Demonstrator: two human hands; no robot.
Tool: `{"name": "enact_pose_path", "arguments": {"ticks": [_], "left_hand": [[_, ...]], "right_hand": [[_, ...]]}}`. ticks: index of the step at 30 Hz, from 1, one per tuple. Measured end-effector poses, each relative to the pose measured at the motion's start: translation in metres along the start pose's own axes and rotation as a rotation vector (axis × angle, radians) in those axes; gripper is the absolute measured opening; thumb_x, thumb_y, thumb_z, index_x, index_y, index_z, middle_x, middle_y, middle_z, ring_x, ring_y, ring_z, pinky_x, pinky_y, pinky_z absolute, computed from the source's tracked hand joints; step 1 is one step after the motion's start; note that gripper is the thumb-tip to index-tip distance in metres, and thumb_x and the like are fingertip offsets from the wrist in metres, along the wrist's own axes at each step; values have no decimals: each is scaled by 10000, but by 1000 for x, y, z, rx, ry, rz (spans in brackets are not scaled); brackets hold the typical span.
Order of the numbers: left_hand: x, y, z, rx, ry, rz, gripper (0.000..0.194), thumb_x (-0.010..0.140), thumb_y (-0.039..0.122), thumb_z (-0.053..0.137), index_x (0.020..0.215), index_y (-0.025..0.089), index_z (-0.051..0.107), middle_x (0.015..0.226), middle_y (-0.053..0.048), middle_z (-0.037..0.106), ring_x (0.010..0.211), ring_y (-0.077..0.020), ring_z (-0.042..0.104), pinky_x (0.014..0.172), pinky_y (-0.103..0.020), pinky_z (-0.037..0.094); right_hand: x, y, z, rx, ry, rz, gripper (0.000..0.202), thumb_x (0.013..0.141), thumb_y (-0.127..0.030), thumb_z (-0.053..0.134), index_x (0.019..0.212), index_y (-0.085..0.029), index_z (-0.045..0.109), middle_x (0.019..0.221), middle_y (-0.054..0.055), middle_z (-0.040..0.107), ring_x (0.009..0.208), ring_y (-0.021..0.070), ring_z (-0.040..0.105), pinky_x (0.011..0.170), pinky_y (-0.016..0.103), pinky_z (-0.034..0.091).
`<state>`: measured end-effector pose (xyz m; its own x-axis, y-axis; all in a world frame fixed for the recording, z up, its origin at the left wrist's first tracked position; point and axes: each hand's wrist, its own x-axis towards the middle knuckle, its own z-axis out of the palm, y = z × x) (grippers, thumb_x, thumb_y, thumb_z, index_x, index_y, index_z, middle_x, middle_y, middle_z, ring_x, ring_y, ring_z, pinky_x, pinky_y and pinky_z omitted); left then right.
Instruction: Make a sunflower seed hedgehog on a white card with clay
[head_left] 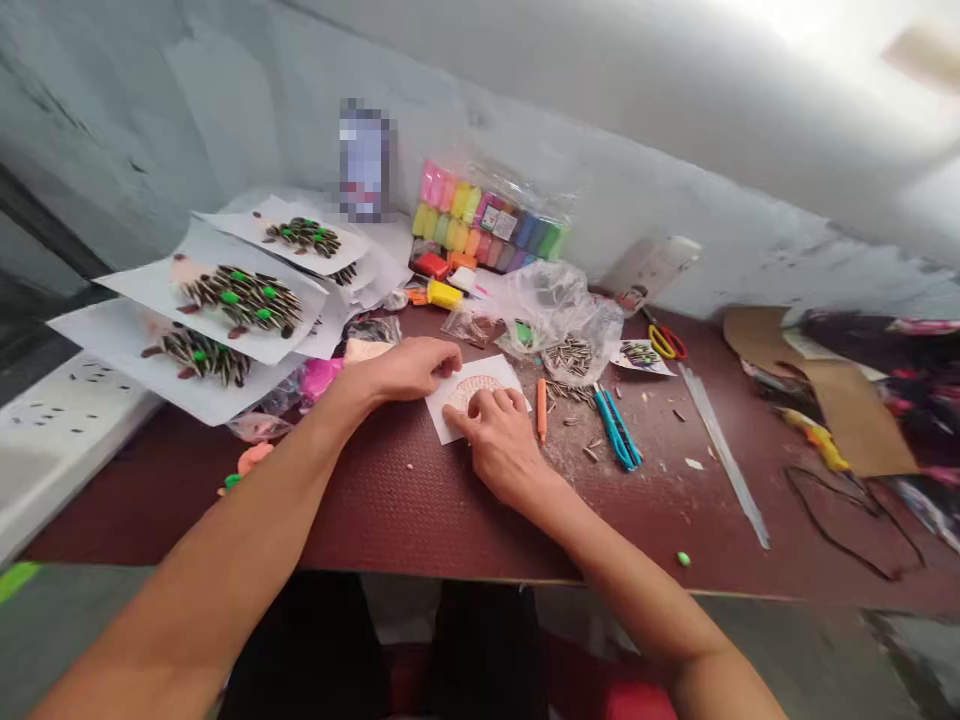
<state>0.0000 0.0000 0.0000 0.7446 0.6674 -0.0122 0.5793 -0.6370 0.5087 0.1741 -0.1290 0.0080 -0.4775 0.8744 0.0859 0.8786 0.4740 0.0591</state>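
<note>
A small white paper (440, 423) with a rounded, orange-toned shape on it lies on the dark red table. My left hand (420, 368) rests at the paper's upper left edge, its fingers curled together; what they hold, if anything, is too small to tell. Over the lower right part of the paper is my right hand (496, 430), with thumb and fingers bent down onto the shape and partly covering it. Just right of the paper lie an orange stick (541, 410) and a blue cutter (618, 430). Striped seeds (570, 358) sit in and beside a clear bag.
Sheets with seed hedgehogs (240, 300) are stacked at the left. Packs of coloured clay (487, 220) lean on the wall. Scissors (664, 340), clear sticks (724, 455), cardboard (862, 420) and a glue gun (814, 438) lie to the right. The table's front edge (450, 577) is near my legs.
</note>
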Motion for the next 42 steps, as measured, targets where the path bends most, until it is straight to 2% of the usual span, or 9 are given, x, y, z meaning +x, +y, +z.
{"name": "enact_pose_path", "arguments": {"ticks": [4,8,11,14,21,24,28,34,42], "left_hand": [[0,-1,1,-5,9,11,301,713,104,518,978,183,638,1013,-46,710,928,-193,640,812,-264,470],[0,-1,1,-12,10,12,301,706,95,513,965,180,642,996,-52,707,907,-198,637,793,-274,470],[1,-1,1,-3,8,3,308,704,85,510,964,183,642,1001,-50,706,908,-196,636,780,-270,466],[1,-1,1,0,3,-4,319,703,80,511,974,187,641,1005,-45,706,918,-193,637,786,-266,465],[0,1,0,-17,7,-2,325,698,74,516,978,184,639,1004,-43,711,914,-186,637,790,-263,467],[-1,2,-1,-7,5,-4,332,697,78,517,984,188,641,1009,-42,712,921,-189,639,792,-265,468],[-1,3,-1,12,7,-12,331,698,85,511,980,189,649,1014,-45,711,930,-200,640,801,-277,469],[-1,5,-2,3,1,-19,328,697,87,519,982,190,644,1014,-47,707,940,-204,636,798,-281,460],[-1,1,2,2,23,1,301,704,121,525,973,186,643,1005,-60,698,918,-213,630,778,-293,455]], "right_hand": [[1,-2,1,9,8,-36,337,934,-147,471,1202,-223,661,1032,110,609,935,251,455,932,422,293],[0,4,1,100,110,29,385,924,-109,470,1213,-267,669,1006,80,608,923,226,460,915,401,290],[-1,7,0,115,190,77,348,912,-92,486,1100,-267,720,964,69,603,937,226,452,932,415,269],[-1,4,0,128,176,52,317,908,-86,494,1015,-254,742,949,66,597,909,217,443,917,405,281],[-2,-7,2,296,159,-165,346,886,-92,505,1096,-257,724,954,60,601,860,199,448,882,373,328],[-2,-4,4,328,204,-93,385,881,-63,487,1130,-247,715,962,62,605,884,197,475,881,374,329],[-1,0,7,306,156,-9,372,875,-50,488,1093,-236,727,973,71,606,911,206,492,872,381,326],[2,-4,8,305,78,28,452,848,-36,475,1209,-221,672,1007,86,594,930,219,482,876,390,332],[5,-5,5,325,13,51,457,839,-33,446,1188,-224,670,1018,90,575,946,224,465,887,386,332]]}}
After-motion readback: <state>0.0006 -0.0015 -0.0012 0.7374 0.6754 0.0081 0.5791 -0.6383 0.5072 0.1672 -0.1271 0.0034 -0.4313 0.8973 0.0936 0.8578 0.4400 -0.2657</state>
